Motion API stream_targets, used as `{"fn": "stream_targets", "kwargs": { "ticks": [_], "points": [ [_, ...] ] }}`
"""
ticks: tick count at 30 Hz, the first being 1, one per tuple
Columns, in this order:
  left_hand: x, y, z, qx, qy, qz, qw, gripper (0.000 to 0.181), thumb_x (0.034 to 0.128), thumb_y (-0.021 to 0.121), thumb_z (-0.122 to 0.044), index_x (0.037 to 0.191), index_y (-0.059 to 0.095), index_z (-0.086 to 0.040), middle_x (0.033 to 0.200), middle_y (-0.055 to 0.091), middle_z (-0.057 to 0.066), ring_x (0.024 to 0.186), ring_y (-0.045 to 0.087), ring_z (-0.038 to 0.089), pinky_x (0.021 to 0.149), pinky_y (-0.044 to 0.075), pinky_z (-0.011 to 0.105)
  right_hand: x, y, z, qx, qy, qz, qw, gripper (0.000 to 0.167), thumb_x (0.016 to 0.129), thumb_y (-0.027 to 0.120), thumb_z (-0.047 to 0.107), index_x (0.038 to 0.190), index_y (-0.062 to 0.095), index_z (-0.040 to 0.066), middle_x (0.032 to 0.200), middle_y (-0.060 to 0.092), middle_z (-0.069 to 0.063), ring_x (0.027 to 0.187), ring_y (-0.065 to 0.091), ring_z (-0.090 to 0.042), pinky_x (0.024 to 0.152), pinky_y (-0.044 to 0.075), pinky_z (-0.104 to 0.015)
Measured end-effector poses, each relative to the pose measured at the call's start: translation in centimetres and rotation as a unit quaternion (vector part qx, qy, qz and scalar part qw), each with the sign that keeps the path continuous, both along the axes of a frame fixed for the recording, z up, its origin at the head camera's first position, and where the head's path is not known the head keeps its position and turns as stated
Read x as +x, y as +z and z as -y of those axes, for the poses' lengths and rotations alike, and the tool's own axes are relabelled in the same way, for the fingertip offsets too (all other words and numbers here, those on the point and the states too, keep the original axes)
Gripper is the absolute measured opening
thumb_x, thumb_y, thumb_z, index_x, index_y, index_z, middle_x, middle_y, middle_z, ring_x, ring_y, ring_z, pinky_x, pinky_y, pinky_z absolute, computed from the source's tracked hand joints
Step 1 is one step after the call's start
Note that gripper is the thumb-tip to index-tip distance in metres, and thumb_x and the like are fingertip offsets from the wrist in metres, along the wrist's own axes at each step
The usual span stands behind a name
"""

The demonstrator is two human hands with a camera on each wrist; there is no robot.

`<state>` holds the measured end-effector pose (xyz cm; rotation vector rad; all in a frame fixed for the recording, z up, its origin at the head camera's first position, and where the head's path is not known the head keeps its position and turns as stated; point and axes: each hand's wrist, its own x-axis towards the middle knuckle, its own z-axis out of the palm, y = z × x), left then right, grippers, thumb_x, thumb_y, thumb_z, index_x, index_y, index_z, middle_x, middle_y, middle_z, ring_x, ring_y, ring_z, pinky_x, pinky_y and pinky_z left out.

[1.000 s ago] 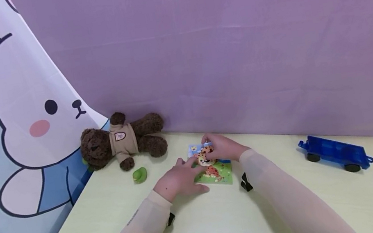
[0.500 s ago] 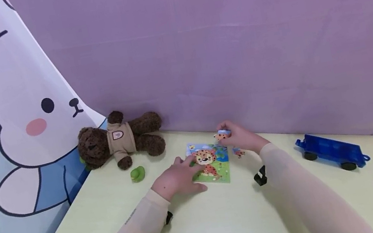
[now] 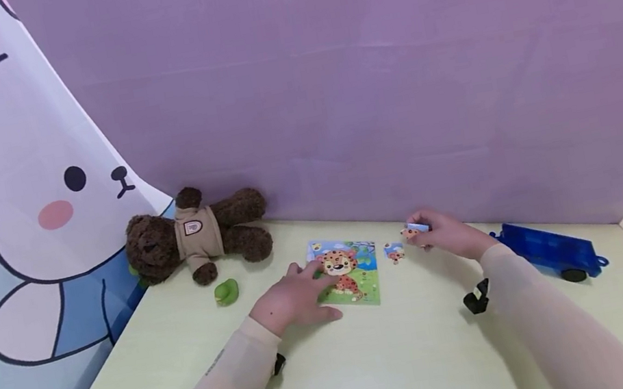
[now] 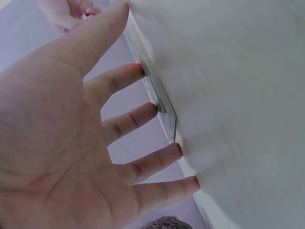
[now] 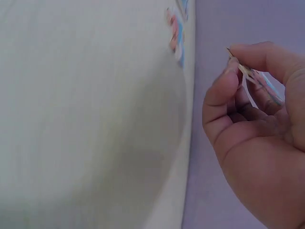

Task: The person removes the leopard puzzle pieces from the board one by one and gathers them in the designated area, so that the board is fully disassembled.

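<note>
Near the middle of the head view, a leopard puzzle board (image 3: pixel 359 273) is lying flat on the pale tabletop (image 3: pixel 368 372). The left hand (image 3: pixel 295 300) is spreading its fingers at the board's left side; in the left wrist view, two of its fingertips are touching the board's edge. Right of center, the right hand (image 3: pixel 449 236) is pinching a spotted puzzle piece (image 3: pixel 412 232) between thumb and fingers, holding it above the tabletop. A loose puzzle piece (image 3: pixel 395 252) is lying between the board and that hand, just beside the board and apart from it.

Left of center, a brown teddy bear (image 3: pixel 198 235) in a tan shirt is lying with its head toward the left of the frame, and a green toy duck (image 3: pixel 226 292) is sitting below it. At the right, a blue toy wagon (image 3: pixel 553 252) is standing partly behind the right sleeve (image 3: pixel 531 302). A purple backdrop (image 3: pixel 329 80) is filling the upper frame, and a printed rabbit (image 3: pixel 50 164) is showing at the left.
</note>
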<state>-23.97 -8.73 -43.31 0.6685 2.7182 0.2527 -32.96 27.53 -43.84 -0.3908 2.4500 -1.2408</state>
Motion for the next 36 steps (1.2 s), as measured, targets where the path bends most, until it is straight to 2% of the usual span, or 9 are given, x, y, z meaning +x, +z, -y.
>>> {"fn": "stream_targets", "kwargs": {
  "ticks": [7,14,19,22,29,36],
  "points": [
    [-0.1,-0.2,0.0,-0.003,-0.002,0.002,1.0000,0.072,0.0982,0.068,-0.063,0.162,0.046,-0.038,0.180,0.022,0.003,0.156,0.035,0.042,0.106,0.059,0.054,0.2,-1.4,-1.4,-0.002,-0.009,0.025,0.9996,0.037,0.104,0.071,0.027,0.133,0.056,0.007,0.150,0.056,-0.016,0.115,0.063,-0.025,0.089,0.060,-0.032],
    [0.0,-0.1,0.0,-0.002,-0.001,0.003,1.0000,0.072,0.0982,0.069,-0.062,0.162,0.046,-0.037,0.180,0.023,0.003,0.156,0.035,0.043,0.107,0.058,0.056,0.4,-2.4,-1.4,0.037,-0.013,0.011,0.9992,0.036,0.101,0.075,0.038,0.128,0.067,0.015,0.129,0.068,-0.011,0.091,0.066,-0.024,0.082,0.058,-0.034],
    [0.1,-0.1,0.0,-0.003,-0.005,-0.002,1.0000,0.072,0.0984,0.068,-0.062,0.162,0.046,-0.037,0.180,0.024,0.003,0.154,0.036,0.043,0.106,0.059,0.055,0.5,-2.6,-1.4,0.066,-0.023,-0.023,0.9973,0.034,0.102,0.072,0.043,0.126,0.073,0.019,0.114,0.075,-0.005,0.089,0.065,-0.020,0.080,0.057,-0.032],
    [0.1,0.0,-0.1,0.001,-0.005,-0.003,1.0000,0.072,0.0983,0.069,-0.062,0.162,0.047,-0.036,0.179,0.024,0.004,0.154,0.036,0.043,0.107,0.058,0.056,0.4,-2.7,-1.4,0.081,-0.030,-0.044,0.9953,0.032,0.103,0.071,0.044,0.125,0.076,0.021,0.110,0.076,-0.004,0.094,0.064,-0.020,0.081,0.055,-0.031],
    [0.0,-0.1,0.0,0.010,-0.003,-0.002,0.9999,0.071,0.0980,0.070,-0.061,0.161,0.048,-0.037,0.179,0.025,0.004,0.153,0.037,0.042,0.109,0.056,0.058,0.0,-3.2,-2.1,0.104,-0.033,-0.080,0.9908,0.030,0.104,0.071,0.040,0.128,0.079,0.023,0.123,0.072,-0.005,0.109,0.060,-0.022,0.091,0.053,-0.033],
    [-0.1,-0.1,0.0,0.011,-0.006,-0.005,0.9999,0.071,0.0980,0.070,-0.061,0.161,0.048,-0.036,0.178,0.026,0.003,0.152,0.038,0.041,0.109,0.056,0.057,-0.2,-3.0,-1.8,0.098,-0.013,-0.059,0.9933,0.037,0.103,0.071,0.045,0.133,0.076,0.025,0.137,0.062,-0.010,0.123,0.057,-0.027,0.100,0.052,-0.039]
  ]
}}
